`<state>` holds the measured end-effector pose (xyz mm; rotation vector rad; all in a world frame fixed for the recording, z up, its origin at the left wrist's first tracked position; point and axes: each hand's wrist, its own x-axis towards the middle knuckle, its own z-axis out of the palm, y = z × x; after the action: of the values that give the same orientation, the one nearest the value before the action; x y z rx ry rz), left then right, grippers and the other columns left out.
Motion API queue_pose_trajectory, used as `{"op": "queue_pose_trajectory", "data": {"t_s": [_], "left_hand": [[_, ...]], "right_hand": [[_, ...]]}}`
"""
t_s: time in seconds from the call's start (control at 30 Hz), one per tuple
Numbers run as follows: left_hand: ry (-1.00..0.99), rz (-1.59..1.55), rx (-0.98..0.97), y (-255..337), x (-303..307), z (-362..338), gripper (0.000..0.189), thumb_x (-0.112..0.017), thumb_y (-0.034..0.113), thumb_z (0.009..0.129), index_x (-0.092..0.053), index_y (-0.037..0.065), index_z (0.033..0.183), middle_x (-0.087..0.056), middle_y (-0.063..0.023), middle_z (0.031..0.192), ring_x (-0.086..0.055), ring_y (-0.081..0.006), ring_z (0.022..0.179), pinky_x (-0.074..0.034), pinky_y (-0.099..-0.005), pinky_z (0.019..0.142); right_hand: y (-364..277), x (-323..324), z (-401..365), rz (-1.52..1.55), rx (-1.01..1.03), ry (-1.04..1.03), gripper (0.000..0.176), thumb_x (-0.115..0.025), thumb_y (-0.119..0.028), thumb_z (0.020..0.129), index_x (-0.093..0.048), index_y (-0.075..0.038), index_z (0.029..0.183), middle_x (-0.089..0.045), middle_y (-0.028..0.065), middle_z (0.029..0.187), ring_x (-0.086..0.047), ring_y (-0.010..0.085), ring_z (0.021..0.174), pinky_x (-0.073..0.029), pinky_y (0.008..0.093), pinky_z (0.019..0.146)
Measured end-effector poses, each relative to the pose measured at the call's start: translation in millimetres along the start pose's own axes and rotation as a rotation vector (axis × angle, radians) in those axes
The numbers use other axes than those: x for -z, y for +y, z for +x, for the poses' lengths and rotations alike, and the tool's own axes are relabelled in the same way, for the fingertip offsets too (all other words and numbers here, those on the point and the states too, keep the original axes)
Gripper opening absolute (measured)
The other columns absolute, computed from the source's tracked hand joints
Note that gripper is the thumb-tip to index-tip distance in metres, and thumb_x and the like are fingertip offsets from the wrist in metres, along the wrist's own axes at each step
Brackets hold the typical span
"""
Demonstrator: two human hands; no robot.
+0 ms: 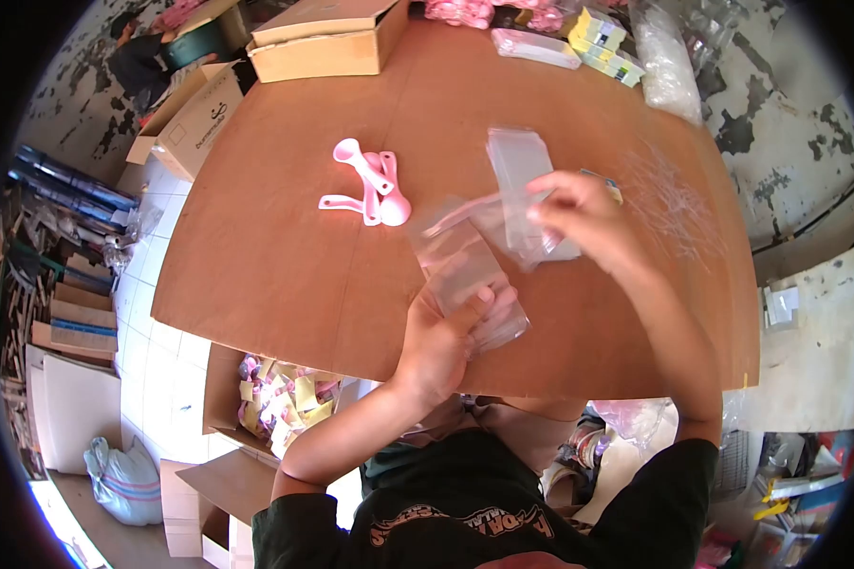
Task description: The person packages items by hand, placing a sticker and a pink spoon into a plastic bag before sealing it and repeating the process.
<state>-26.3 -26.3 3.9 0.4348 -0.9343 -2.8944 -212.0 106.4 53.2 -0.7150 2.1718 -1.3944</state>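
My left hand point(455, 327) is closed around a few clear plastic bags point(470, 261), which fan out above its thumb near the front of the table. My right hand point(584, 218) has its thumb and fingers pinched together at the edge of a clear plastic bag point(541, 232). Under and beyond those fingers lies a stack of clear plastic bags point(519, 166) on the brown tabletop. To the left of the bags sits a small pile of pink plastic scoops point(375, 185), apart from both hands.
Thin clear strips point(678, 204) are scattered on the table's right side. A cardboard box point(327, 43) and a plastic-wrapped roll point(666, 62) stand at the back. Below the front edge is a box of small packets point(285, 398). Another person point(142, 62) is at the far left.
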Motion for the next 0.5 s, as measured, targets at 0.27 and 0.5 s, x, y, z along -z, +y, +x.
{"op": "queue_pose_trajectory", "data": {"t_s": [0.27, 0.5], "left_hand": [[-0.095, -0.026, 0.075, 6, 10, -16, 0.05, -0.051, 0.003, 0.092, -0.031, 0.004, 0.138, -0.054, -0.0237, 0.123, -0.061, -0.031, 0.107, -0.051, -0.0417, 0.093], [-0.119, -0.062, 0.136, 3, 6, -13, 0.046, -0.048, 0.004, 0.094, -0.031, 0.003, 0.136, -0.054, -0.0241, 0.123, -0.059, -0.0334, 0.109, -0.049, -0.0444, 0.095]], "right_hand": [[18, 24, -25, -0.101, -0.056, 0.337, 0.026, -0.063, -0.004, 0.081, -0.055, 0.002, 0.105, -0.062, 0.0079, 0.07, -0.056, 0.0109, 0.052, -0.044, 0.0265, 0.048], [12, 8, -42, -0.858, 0.469, 0.65, 0.026, -0.066, -0.02, 0.083, -0.058, -0.004, 0.101, -0.065, 0.0087, 0.077, -0.061, 0.019, 0.062, -0.048, 0.0336, 0.058]]}}
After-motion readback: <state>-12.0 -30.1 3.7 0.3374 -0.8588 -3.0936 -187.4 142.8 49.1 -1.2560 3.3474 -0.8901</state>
